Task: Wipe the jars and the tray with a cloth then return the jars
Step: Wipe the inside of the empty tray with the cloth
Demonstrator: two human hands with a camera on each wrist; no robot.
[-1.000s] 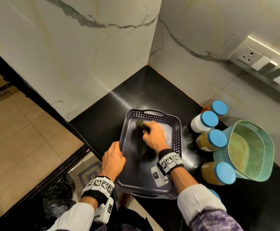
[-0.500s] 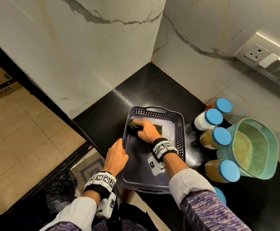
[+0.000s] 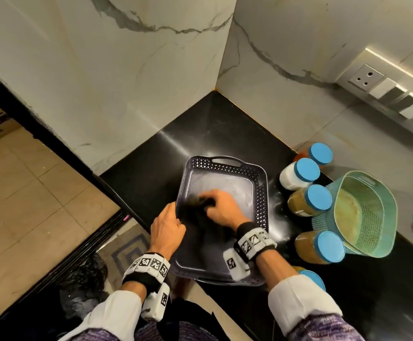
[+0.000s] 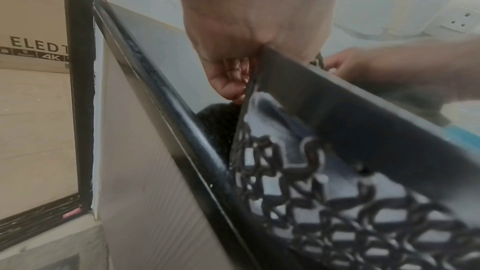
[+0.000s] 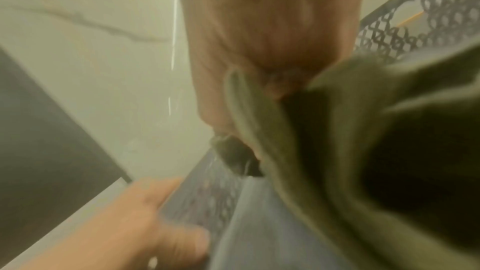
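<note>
A dark grey tray (image 3: 259,190) with perforated walls sits on the black counter, its near end over the counter's edge. My right hand (image 3: 219,209) is inside it, holding a dark olive cloth (image 3: 195,205) bunched against the tray floor near the left wall. In the right wrist view the cloth (image 5: 337,151) is gripped under the palm. My left hand (image 3: 168,225) grips the tray's left rim, thumb inside the rim (image 4: 311,81) and fingers (image 4: 228,83) outside. Several blue-lidded jars (image 3: 318,200) stand to the right of the tray, off it.
A teal perforated basket (image 3: 365,212) stands right of the jars. Marble walls meet in a corner behind the tray. A socket strip (image 3: 394,94) runs along the right wall. The counter's left edge drops to a tiled floor (image 3: 28,188).
My right hand has dragged the cloth from the tray's far left corner back toward the middle, close to the left hand. The left hand keeps its grip on the rim.
</note>
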